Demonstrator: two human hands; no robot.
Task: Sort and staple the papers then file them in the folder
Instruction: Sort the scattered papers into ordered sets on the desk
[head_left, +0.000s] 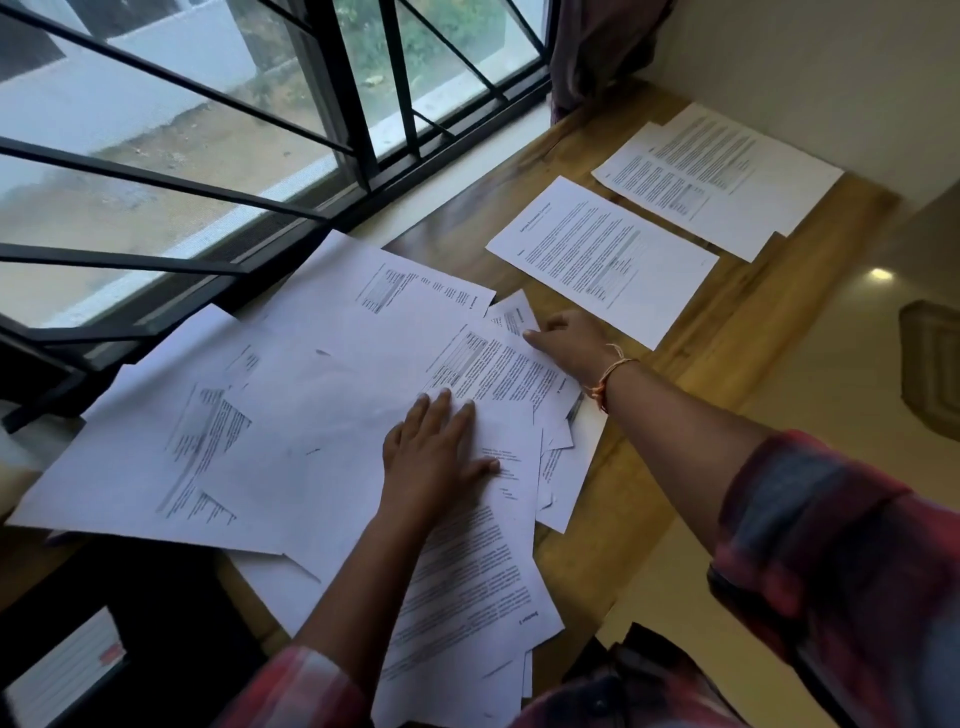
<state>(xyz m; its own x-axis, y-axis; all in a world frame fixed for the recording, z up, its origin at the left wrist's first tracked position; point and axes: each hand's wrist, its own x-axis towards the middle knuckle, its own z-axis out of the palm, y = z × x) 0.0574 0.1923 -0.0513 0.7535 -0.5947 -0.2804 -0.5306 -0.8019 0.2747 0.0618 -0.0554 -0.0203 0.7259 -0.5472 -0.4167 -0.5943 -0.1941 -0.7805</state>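
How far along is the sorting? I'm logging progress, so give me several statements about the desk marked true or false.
The left hand lies flat on the messy pile. True.
The right hand holds a stapler. False: its thumb touches a sheet of the pile; no stapler shows.
A single sheet lies apart from the pile, further right. True.
The papers sit in a folder. False: they lie loose on the desk; no folder shows.

Single head-worn wide-angle view, close in, looking forward and steeply down over the wooden table (701, 338) with scattered papers (322, 415), horizon tilted, window (208, 156) filling the upper left, floor at right.
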